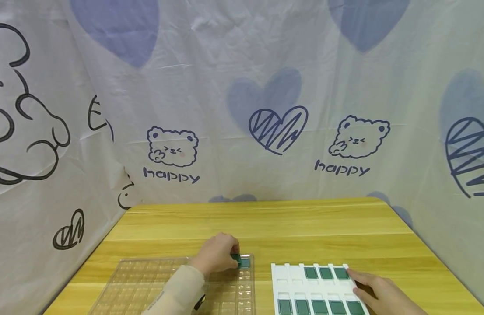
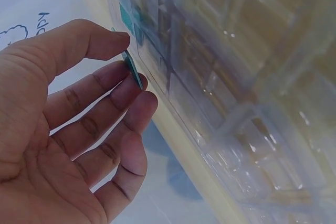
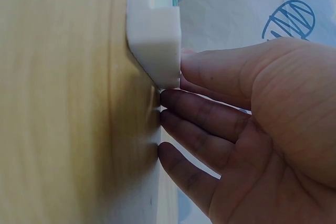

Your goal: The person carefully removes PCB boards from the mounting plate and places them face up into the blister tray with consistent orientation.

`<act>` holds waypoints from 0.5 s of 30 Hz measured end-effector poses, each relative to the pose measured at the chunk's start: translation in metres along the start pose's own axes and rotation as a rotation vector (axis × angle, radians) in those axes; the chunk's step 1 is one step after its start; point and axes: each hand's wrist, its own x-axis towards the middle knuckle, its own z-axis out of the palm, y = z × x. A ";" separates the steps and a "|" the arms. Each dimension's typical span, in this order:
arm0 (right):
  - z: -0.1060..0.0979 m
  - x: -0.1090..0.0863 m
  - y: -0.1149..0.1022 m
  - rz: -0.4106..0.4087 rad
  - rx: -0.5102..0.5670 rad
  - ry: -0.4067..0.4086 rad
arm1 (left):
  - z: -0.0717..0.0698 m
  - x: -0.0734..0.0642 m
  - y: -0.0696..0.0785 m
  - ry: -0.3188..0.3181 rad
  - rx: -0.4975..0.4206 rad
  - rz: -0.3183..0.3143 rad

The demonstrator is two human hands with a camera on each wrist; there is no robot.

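Observation:
My left hand [image 1: 218, 253] pinches a small thin green chip [image 2: 134, 70] between thumb and fingers, over the far right corner of a clear plastic compartment tray [image 1: 248, 302]. Another green chip [image 1: 245, 263] lies in that tray's corner compartment, beside the held one. On the right, a white slotted tray [image 1: 293, 286] carries green chips in two rows: three at the right of the far row, several along the near row. My right hand [image 1: 380, 291] touches the white tray's right side with its thumb and forefinger, while its other fingertips [image 3: 167, 150] rest on the table.
Both trays lie on a wood-grain table [image 1: 305, 227], the clear one left and the white one right, with a strip of table between them. A printed cloth [image 1: 226, 175] hangs behind the table and along its sides.

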 end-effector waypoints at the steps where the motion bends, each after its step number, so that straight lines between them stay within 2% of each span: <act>1: 0.000 0.000 0.000 -0.012 0.004 -0.006 | 0.000 0.000 0.000 -0.001 -0.001 -0.002; 7: -0.001 -0.001 0.001 -0.028 -0.012 -0.003 | -0.002 -0.003 -0.002 -0.001 -0.002 -0.002; 15: 0.000 0.000 0.000 -0.002 -0.043 0.018 | -0.005 -0.005 -0.003 -0.009 -0.015 -0.012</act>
